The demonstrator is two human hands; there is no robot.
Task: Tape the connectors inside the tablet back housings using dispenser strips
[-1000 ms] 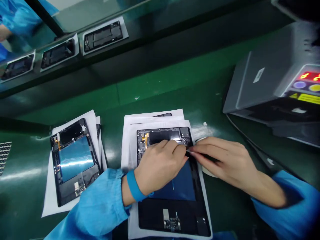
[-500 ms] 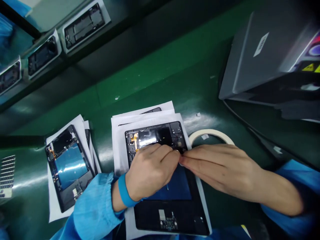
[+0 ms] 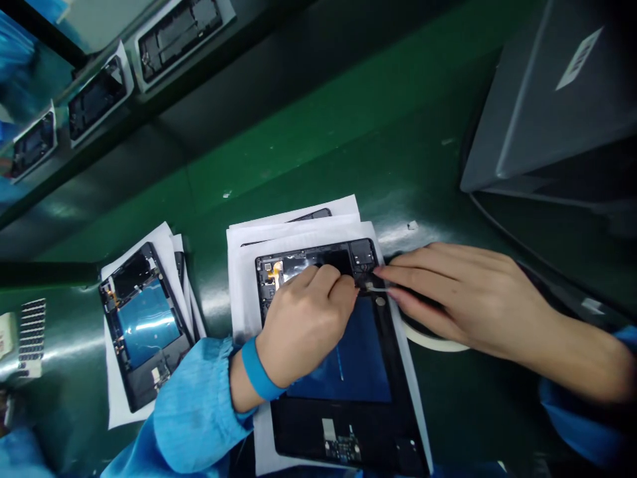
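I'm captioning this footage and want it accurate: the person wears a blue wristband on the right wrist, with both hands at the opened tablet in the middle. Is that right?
Not quite: the head view shows the blue wristband on the left wrist. The left hand and right hand are indeed at the opened tablet in the middle.

No text, brand or number readable. White label (image 3: 580,58) on the side of the grey machine (image 3: 552,126), upper right: tilted, row of dark marks, too blurred to make out. Strip sheet (image 3: 32,335) at far left on the green desk (image 3: 308,166): rows of dark patches, can't tell if print. Open tablet (image 3: 368,358), centre: pale rectangle (image 3: 328,428) near the bottom, nothing legible on it.
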